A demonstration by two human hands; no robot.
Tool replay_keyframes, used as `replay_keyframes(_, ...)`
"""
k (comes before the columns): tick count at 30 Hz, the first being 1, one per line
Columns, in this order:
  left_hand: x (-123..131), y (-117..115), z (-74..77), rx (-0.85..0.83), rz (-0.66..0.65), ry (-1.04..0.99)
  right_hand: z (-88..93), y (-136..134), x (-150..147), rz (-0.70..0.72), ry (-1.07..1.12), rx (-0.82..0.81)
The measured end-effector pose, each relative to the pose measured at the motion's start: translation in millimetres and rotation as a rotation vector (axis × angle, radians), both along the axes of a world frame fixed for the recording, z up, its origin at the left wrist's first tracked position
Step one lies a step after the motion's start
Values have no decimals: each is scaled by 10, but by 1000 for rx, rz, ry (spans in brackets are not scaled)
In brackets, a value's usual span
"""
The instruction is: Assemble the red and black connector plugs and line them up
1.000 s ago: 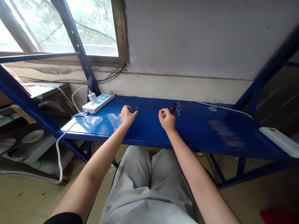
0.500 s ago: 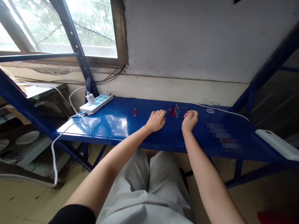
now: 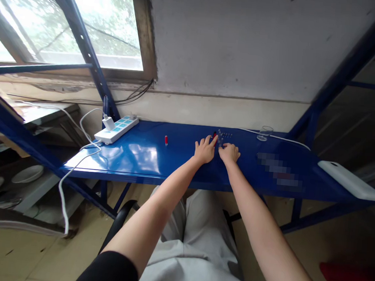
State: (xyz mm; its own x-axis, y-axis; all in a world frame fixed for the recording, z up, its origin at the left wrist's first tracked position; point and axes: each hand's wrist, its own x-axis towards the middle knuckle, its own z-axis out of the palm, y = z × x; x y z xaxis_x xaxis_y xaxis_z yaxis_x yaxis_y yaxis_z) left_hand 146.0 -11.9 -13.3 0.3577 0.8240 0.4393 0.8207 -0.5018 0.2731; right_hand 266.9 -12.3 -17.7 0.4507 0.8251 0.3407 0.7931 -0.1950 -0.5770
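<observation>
My left hand [image 3: 205,150] is over the blue table, fingers spread, its fingertips at a small red-and-black object [image 3: 214,135] that it partly covers. Whether it grips the object is not clear; it looks like a light touch. Close by on the right, my right hand [image 3: 229,153] has its fingers curled, with thumb and forefinger beside a cluster of small clear-grey pieces [image 3: 220,137]. What lies within those fingers is hidden. Just beyond it runs a row of tiny metallic pieces [image 3: 227,135], too small to name. A small red cylinder [image 3: 166,140] stands apart to the left.
On the blue table [image 3: 178,170], a white power strip [image 3: 118,130] with a plug and cable occupies the left end. A clear glass [image 3: 264,133] stands at the back right, near a white cable. A long white object [image 3: 351,181] lies at the right end, past a blurred patch.
Both hands have come closer together around the small pieces. My left hand has moved right onto the red-and-black object, while my right hand has turned downward and moved left. The view has shifted slightly.
</observation>
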Motion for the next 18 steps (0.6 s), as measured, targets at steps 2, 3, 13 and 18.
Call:
replay_keyframes(2,24,17,-1,-6,-1,24,-14,19,4,17,-32,-26)
replay_keyframes(3,30,25,0,-15,3,40,-20,27,6,24,-46,-40)
replay_keyframes(13,24,37,115,41,25,135,28,81,-4,-2,-83,-157)
replay_keyframes(18,-16,72,162,117,3,118,34,102,-12,-12,-72,-165)
